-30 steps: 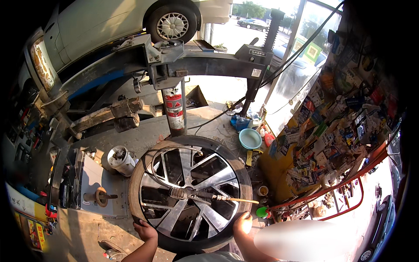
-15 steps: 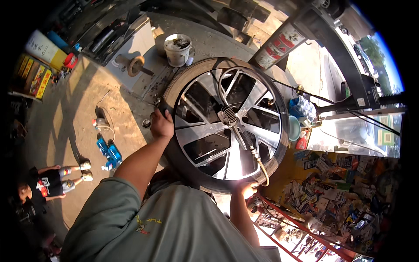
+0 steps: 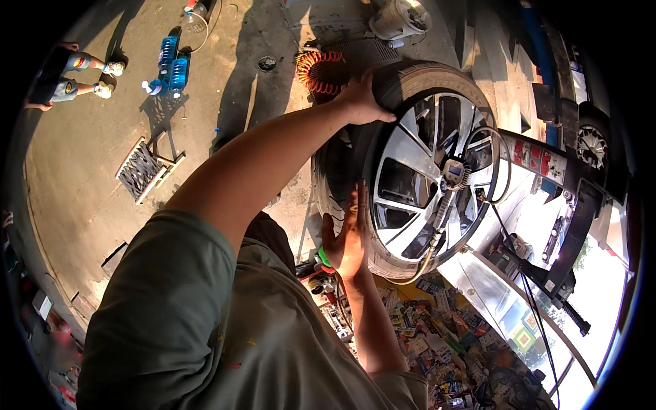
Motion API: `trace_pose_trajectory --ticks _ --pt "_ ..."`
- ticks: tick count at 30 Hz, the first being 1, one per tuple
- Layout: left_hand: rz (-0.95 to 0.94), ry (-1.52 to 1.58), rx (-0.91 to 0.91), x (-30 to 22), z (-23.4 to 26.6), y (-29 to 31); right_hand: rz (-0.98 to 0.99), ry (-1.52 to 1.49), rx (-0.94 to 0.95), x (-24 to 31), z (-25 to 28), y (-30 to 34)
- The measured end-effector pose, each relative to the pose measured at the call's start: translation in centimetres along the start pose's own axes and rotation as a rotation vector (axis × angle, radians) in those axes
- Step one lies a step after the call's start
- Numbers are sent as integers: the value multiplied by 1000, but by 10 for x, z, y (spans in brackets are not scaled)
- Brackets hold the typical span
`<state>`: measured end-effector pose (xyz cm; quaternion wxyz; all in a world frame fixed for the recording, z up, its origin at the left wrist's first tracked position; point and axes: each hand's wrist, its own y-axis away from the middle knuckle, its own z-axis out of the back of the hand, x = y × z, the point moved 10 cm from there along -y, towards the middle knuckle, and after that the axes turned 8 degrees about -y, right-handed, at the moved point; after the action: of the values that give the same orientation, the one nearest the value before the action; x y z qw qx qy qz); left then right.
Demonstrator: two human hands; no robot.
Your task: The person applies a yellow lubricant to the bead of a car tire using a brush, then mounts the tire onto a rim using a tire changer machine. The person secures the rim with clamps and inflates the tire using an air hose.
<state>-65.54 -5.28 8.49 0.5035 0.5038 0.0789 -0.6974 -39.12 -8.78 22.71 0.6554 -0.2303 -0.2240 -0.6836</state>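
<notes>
A car wheel stands tilted in front of me, its black tyre around a silver-and-black alloy rim. My left hand grips the tyre's upper left edge, thumb on the sidewall and fingers over the tread. Lower down, my right hand lies flat against the tread, its fingers stretched upward. A tyre inflator gauge with a small screen rests over the rim's centre. Its hose curves down to the wheel's lower edge, where the end is hidden.
Behind the tyre an orange coiled air hose lies on the floor, near a white bucket. Blue bottles and a small folding stool are to the left. A person's legs show at the far left. Cluttered packets cover the lower right.
The wheel has tipped from facing up at me to a steeper tilt, and my view has turned. My right hand has shifted from the rim's lower edge onto the tread.
</notes>
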Motion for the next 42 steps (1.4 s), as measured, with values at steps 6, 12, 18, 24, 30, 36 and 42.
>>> trace_pose_trajectory --ticks 6,12,18,24,30,36,42 --pt "48 7 139 7 5 19 -371 182 61 -37 -39 -49" --pt "15 -26 110 16 10 16 -562 77 340 -65 -46 -52" --pt "-19 -50 86 19 6 7 -569 91 368 -70 -52 -61" --pt "-40 -39 65 19 3 6 -606 101 395 -69 -48 -64" --pt "-63 -43 40 19 2 8 -626 110 438 -70 -46 -59" --pt "-67 -70 18 19 3 7 -612 105 422 -68 -45 -58" --pt "-108 -32 -49 17 8 6 -559 120 366 -62 -42 -60"
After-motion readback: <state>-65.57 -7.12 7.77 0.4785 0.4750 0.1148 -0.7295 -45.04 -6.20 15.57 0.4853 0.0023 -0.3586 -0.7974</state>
